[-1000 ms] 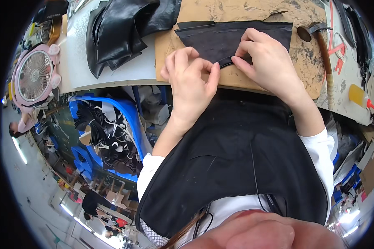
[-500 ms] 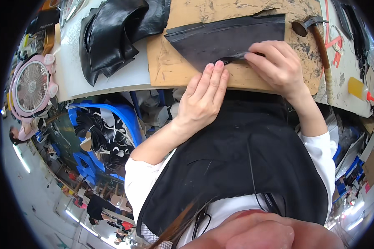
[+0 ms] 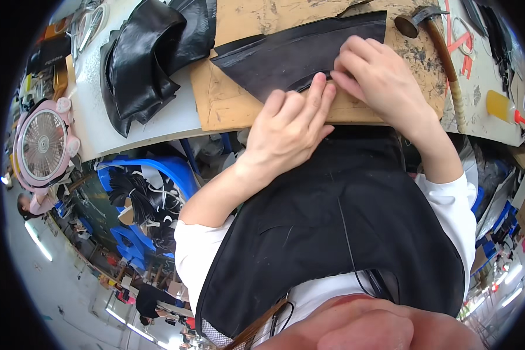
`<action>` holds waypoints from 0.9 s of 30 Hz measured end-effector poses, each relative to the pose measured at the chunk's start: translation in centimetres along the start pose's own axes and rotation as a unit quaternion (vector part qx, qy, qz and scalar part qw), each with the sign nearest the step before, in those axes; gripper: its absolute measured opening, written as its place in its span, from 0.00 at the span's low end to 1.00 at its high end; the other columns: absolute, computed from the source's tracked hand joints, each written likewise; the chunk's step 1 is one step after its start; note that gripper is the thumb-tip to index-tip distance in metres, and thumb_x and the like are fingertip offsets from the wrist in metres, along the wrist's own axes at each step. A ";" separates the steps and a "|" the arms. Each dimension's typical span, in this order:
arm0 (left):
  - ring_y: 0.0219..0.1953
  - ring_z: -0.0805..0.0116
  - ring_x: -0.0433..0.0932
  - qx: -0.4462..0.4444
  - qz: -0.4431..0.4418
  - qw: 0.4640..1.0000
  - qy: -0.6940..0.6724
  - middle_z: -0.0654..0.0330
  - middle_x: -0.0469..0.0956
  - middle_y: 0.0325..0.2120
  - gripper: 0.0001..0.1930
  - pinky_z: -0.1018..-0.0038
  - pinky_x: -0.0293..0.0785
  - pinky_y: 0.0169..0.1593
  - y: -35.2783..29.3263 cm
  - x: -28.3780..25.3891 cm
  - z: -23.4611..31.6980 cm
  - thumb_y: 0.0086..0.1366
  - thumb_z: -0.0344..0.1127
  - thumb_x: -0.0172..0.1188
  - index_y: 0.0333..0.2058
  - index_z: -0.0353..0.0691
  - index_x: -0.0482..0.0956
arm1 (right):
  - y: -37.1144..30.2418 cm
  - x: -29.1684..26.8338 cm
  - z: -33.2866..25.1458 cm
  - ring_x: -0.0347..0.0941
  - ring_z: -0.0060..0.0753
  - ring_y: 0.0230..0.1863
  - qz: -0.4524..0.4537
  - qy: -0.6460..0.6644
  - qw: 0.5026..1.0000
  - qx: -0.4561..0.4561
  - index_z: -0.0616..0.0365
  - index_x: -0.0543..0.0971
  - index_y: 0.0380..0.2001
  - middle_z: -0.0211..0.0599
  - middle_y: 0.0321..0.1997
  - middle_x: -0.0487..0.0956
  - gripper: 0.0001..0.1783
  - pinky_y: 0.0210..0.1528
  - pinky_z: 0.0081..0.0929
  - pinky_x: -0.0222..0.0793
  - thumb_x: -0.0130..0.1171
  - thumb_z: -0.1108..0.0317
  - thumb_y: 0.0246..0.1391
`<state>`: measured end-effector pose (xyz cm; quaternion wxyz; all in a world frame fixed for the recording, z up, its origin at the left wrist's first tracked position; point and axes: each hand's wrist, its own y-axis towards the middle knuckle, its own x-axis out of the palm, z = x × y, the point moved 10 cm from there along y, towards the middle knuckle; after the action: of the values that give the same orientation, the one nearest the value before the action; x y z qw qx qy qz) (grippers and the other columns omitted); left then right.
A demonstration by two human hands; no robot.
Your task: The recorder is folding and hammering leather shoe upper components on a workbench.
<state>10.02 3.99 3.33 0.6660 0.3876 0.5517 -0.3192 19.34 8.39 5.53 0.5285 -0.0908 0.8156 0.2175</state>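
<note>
A black leather piece (image 3: 286, 58) lies with its dull side up on a scuffed tan board (image 3: 227, 111), its near edge partly folded over. My left hand (image 3: 289, 125) rests at that near edge, two fingers stretched onto the fold and the others bent; it grips nothing. Close by on the right, my right hand (image 3: 382, 81) is closed with its fingertips pinched at the same edge. The curled fingers hide part of the leather there.
Glossy black leather pieces (image 3: 140, 58) are heaped left of the board. A hammer (image 3: 440, 46) lies at its right side, near a yellow bottle (image 3: 500, 108) with a red nozzle. Below the table stands a blue bin (image 3: 184, 169) of scraps; a pink fan (image 3: 44, 143) is farther left.
My left hand has moved right along the folded edge, with some fingers now bent. My right hand has curled in closer to it. The whole view has shifted slightly.
</note>
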 end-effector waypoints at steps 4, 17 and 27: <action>0.46 0.60 0.70 0.021 0.043 0.999 -0.020 0.50 0.70 0.56 0.36 0.68 0.68 0.48 0.3 -0.1 0.2 0.55 0.50 0.62 0.57 0.31 0.71 | -3.0 -2.4 0.3 0.72 0.32 0.32 0.080 -0.048 0.986 -0.137 0.55 0.77 0.28 0.30 0.31 0.73 0.07 0.33 0.27 0.72 0.64 0.67 0.46; 0.46 0.60 0.68 0.001 0.018 1.000 0.011 0.54 0.70 0.45 0.45 0.68 0.68 0.47 1.5 0.9 0.6 0.52 0.63 0.60 0.60 0.32 0.68 | -2.0 -0.6 4.5 0.71 0.43 0.31 -0.057 0.020 0.992 0.107 0.60 0.73 0.23 0.38 0.25 0.71 0.13 0.33 0.36 0.68 0.63 0.63 0.52; 0.43 0.61 0.70 -0.001 -0.008 1.000 0.023 0.54 0.70 0.40 0.42 0.70 0.67 0.42 2.2 -0.4 0.2 0.53 0.58 0.62 0.55 0.25 0.70 | -2.9 -0.8 6.1 0.73 0.47 0.28 -0.066 -0.023 0.977 0.200 0.58 0.71 0.23 0.38 0.24 0.72 0.18 0.31 0.40 0.68 0.64 0.56 0.52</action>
<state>11.89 4.88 4.10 0.6509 0.3898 0.5706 -0.3144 25.78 8.47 3.42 0.5677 -0.0321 0.8225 0.0160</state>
